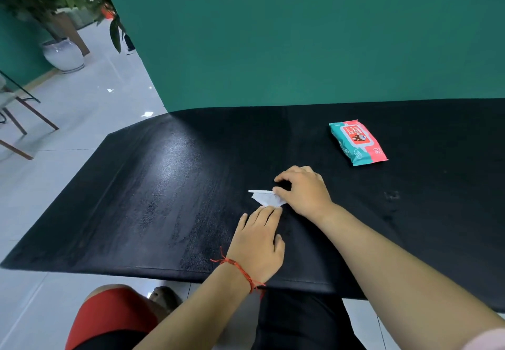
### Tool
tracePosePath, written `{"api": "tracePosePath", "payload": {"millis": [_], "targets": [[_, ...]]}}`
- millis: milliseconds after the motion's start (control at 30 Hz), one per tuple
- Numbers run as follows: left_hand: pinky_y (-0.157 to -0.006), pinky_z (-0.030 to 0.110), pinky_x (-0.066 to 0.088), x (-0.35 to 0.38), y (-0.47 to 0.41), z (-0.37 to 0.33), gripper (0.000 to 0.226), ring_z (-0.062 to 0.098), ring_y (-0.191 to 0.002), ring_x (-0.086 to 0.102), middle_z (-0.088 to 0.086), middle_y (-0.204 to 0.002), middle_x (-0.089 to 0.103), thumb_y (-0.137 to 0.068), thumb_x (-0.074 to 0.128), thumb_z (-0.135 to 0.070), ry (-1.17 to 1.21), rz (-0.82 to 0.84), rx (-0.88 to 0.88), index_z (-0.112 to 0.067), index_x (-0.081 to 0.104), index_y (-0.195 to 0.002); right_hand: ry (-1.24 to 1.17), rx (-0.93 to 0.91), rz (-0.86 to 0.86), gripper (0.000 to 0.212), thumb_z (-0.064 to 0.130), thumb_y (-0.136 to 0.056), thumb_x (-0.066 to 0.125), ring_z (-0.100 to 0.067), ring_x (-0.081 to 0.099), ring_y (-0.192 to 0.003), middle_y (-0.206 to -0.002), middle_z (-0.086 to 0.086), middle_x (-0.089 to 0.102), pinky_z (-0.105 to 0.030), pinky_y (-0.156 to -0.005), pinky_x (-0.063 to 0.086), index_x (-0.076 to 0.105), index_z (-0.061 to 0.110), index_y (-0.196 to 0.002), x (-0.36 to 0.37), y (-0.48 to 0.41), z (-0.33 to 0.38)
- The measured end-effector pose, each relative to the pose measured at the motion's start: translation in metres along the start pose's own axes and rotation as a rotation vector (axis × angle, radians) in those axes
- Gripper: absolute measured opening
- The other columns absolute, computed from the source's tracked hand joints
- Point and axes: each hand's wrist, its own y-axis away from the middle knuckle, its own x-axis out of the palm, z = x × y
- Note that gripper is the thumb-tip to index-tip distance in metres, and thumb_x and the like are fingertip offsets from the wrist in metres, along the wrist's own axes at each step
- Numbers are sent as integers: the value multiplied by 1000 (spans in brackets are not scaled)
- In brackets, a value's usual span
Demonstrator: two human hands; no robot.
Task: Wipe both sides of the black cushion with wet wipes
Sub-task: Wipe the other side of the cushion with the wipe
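Red string forms a bracelet (240,269) on the left wrist, which crosses the near edge of the cushion (164,185). The left hand (257,243) lies flat on the black surface, its fingers straight and close together, with the tips pressing the near corner of the wipe (269,198). The white wipe is folded to a flat pointed shape and rests on the cushion about midway along its length, closer to the near edge than the far one. The right hand (303,191) sits just beyond it, fingers curled, with the thumb and fingertips pinching the wipe's right end. The cushion lies flat, and its left half shows a dull sheen. Farther back and to the right, near the far edge, a teal and pink pack (356,142) lies flat, well apart from both hands. A green wall (300,35) rises behind the far edge. Off the far left corner, on the tiled floor, stand a chair (16,120) and a potted plant (62,54).
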Motion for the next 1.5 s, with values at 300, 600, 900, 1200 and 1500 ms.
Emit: {"api": "tracePosePath", "payload": {"millis": [300,600,900,1200,1500], "targets": [[-109,45,43,1,-19,-7,41,31,-124,53,5,-125,55,-88,48,-33,-137,-135,-32,-16,66,-122,209,33,-102,31,53,-105,55,-20,50,-120,-125,8,59,-40,-98,43,68,32,-123,14,-25,1],[-119,37,36,8,-20,7,50,22,-132,51,3,-137,56,-93,37,-32,38,-42,60,-11,53,-136,-191,-97,-166,29,10,-101,54,-12,61,-107,-114,13,65,-36,-92,53,75,26,-114,2,-9,20],[-130,40,13,9,-6,20,67,19,-159,19,8,-166,37,-100,40,-32,20,-11,209,-8,33,-161,-222,-242,289,43,36,-116,34,21,26,-141,-154,24,46,-14,-122,16,56,25,-151,-3,56,38],[-131,46,8,10,28,10,73,14,-161,-10,1,-176,6,-102,29,-46,-55,64,135,-16,17,-168,184,-195,486,57,56,-112,9,-3,-16,-160,-173,28,-8,-48,-130,-12,0,46,-168,-7,-1,10],[-126,46,2,11,67,-5,76,16,-162,-6,-2,-176,5,-98,36,-44,-29,53,90,-18,19,-168,296,-170,442,53,60,-110,6,-15,-20,-161,-174,22,-13,-55,-128,-13,0,58,-163,-7,-49,-19]]}}
